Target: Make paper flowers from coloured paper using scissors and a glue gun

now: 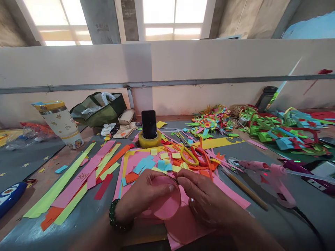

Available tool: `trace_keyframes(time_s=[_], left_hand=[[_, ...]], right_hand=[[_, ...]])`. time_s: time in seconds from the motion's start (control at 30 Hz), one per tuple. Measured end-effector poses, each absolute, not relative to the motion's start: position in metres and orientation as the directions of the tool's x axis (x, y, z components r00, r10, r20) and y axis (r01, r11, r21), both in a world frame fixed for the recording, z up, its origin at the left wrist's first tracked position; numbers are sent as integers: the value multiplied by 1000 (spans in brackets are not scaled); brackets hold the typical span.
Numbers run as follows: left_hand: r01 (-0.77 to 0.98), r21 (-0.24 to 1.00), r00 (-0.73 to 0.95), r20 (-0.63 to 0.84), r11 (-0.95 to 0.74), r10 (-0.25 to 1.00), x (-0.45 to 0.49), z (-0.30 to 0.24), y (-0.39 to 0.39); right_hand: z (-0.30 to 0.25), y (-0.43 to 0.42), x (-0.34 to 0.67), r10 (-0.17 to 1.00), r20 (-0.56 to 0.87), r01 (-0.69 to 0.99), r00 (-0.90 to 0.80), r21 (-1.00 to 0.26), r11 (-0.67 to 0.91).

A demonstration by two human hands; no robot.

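My left hand point(148, 197), with a dark green bead bracelet point(115, 216) at the wrist, is closed on a rounded piece of pink paper point(166, 202), thumb on top. My right hand point(206, 198) is closed at the paper's upper right edge, its fingertips pinched together. A small dark tip shows between the two hands, and something shiny sits under the right palm, mostly hidden; I cannot make out what it is. Below lies a larger pink sheet point(187, 223). Just beyond the hands, blue paper squares point(143, 164) are scattered on stacked coloured sheets.
Yellow scissors point(190, 157) and red-handled scissors point(201, 157) lie ahead. A phone point(149, 124) stands in a tape roll point(150, 140). Paper strips point(86, 170) and a tumbler point(61, 123) are left. A wooden stick point(246, 190), pink glue gun point(277, 177) and paper decorations point(288, 130) are right.
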State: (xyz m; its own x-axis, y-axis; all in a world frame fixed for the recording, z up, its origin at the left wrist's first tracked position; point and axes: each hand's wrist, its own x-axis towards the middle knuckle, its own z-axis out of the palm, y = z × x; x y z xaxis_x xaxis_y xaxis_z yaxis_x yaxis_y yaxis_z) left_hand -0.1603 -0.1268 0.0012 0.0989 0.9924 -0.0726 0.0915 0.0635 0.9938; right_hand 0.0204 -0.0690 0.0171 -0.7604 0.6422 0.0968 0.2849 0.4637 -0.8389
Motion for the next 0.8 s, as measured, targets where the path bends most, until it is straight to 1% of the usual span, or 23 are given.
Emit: trace_keyframes(time_s=[0.13,0.23,0.3,0.37,0.43,0.5,0.57,0.6,0.7,0.73,0.8], left_hand=[[95,994,94,-57,48,994,-159,1,-127],[75,996,94,-62,55,994,-158,3,-128],[54,996,79,-71,67,994,-159,5,-129],[6,996,46,-88,87,995,-162,5,-130],[-72,992,-2,-102,101,995,-166,4,-131],[-140,985,-49,-108,100,993,-169,3,-130],[-172,981,-53,-103,93,993,-171,2,-131],[-169,981,-40,-105,97,994,-171,2,-131],[-105,986,-7,-133,131,991,-168,1,-132],[-74,986,-7,-150,150,989,-167,0,-133],[2,982,-22,-191,191,981,-165,-2,-133]], right_hand=[[15,-70,19,635,86,301,-768,-826,476],[11,-68,16,645,115,277,-755,-836,473],[10,-64,19,715,153,263,-682,-861,435],[14,-58,28,793,209,273,-572,-863,425],[20,-53,45,832,270,366,-485,-802,473],[26,-52,65,852,288,539,-437,-674,505],[25,-57,81,876,239,683,-418,-553,477],[21,-61,86,884,195,721,-424,-517,460],[6,-80,87,864,50,742,-501,-490,458],[2,-86,85,854,29,739,-520,-487,466],[-4,-95,81,842,47,726,-537,-484,489]])
